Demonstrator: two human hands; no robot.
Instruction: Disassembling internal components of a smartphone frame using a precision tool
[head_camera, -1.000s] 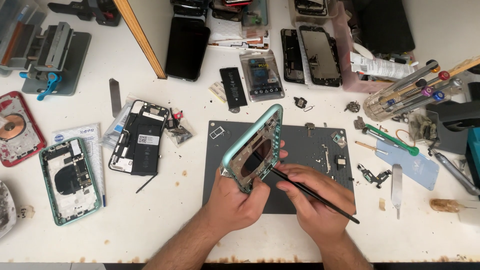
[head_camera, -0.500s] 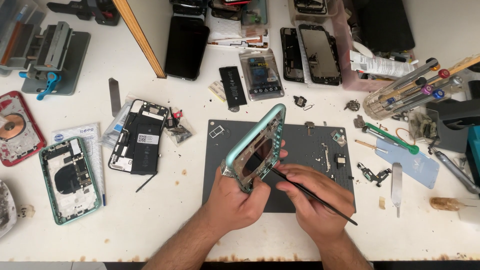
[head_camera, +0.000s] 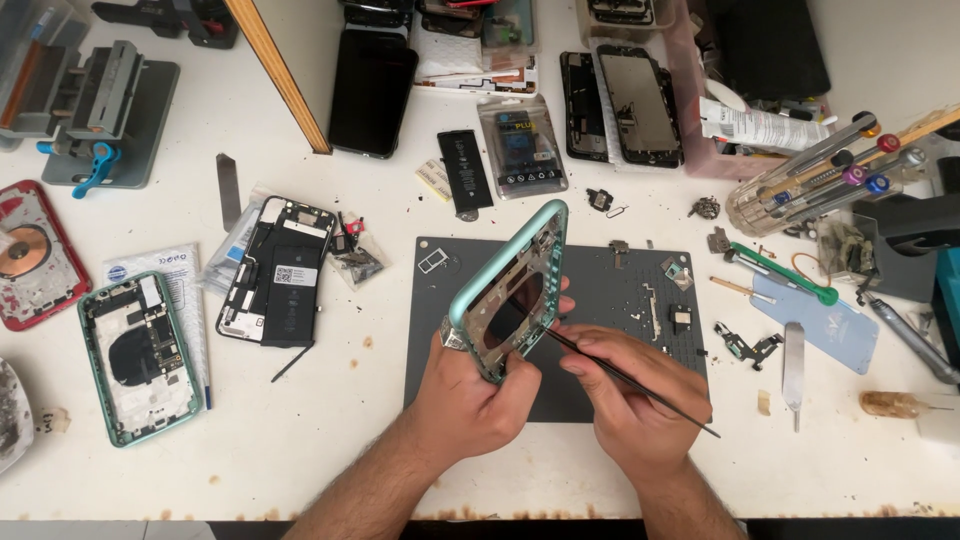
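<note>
My left hand (head_camera: 472, 400) grips the lower end of a mint-green phone frame (head_camera: 510, 288) and holds it tilted on edge above a dark grey work mat (head_camera: 600, 290). Its open inner side faces right. My right hand (head_camera: 628, 392) pinches thin black tweezers (head_camera: 640, 383); their tip reaches into the frame near its lower middle, while the back end points down to the right. Both hands hover over the front half of the mat.
Small screws and parts lie scattered on the mat. To the left are an opened black phone (head_camera: 278, 270), a green phone body (head_camera: 140, 355) and a red one (head_camera: 30, 255). Screwdrivers in a clear holder (head_camera: 830, 170), a green tool (head_camera: 780, 272) and a metal spudger (head_camera: 793, 362) sit at right.
The frame has shifted slightly and the tweezers' tip has moved a little inside it. Both hands stay in about the same place.
</note>
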